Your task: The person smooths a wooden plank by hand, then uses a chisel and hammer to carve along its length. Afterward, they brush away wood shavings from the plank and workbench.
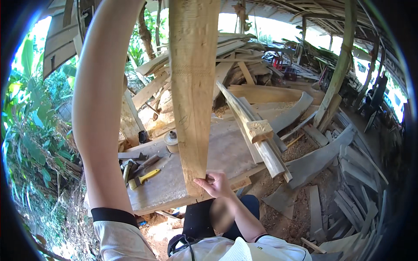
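Observation:
A long pale wooden plank (190,87) stands upright in front of me, its narrower lower end over the front edge of the workbench (226,163). My right hand (214,183) grips that lower end at its right edge, thumb on the near face. My left arm is raised high along the plank's left side and runs out at the top edge, so the left hand is out of sight. On the bench left of the plank lie a paintbrush with a yellow handle (143,178) and several hand tools (135,166). A round can (172,142) stands behind them.
Long timbers (257,139) with a small wood block (259,130) on top lie across the bench's right side. A curved board (322,152) and many offcuts cover the ground at right. A leaning post (339,65) rises there. Lumber is piled behind; plants (35,130) grow at left.

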The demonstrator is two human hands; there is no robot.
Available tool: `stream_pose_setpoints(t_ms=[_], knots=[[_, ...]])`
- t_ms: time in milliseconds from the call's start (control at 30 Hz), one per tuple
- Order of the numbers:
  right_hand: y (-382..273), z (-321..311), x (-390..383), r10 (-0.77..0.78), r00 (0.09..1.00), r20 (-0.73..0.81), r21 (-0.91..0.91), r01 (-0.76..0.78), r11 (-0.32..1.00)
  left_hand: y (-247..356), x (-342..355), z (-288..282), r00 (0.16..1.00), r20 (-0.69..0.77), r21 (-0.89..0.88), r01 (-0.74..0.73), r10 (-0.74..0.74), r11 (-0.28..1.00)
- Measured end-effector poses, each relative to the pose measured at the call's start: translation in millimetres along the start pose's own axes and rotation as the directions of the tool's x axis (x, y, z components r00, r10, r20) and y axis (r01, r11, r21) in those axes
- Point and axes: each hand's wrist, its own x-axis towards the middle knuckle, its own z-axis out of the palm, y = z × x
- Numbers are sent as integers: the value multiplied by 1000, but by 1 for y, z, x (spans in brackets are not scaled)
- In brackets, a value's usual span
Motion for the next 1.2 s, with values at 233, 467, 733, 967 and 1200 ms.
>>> stream_pose_setpoints(t_ms=[233, 467, 733, 967, 1200], knots=[[7, -8, -4, 168, 985, -32, 102, -164, 981, -13, -208, -68, 846, 426, 546, 44, -322, 837], [16, 10, 2, 321, 946, 44, 194, -324, 926, 66, -408, -190, 202, 612, 596, 517, -764, 614], [47, 50, -12, 544, 839, 4, 396, -501, 770, 123, -531, -225, 356, 149, 205, 902, -922, 381], [39, 83, -24, 661, 750, 13, 633, -518, 575, 115, -583, -231, 802, 158, 275, 525, -576, 805], [37, 91, -37, 636, 770, 43, 518, -562, 646, 104, -570, -197, 750, -123, 221, 659, -649, 719]])
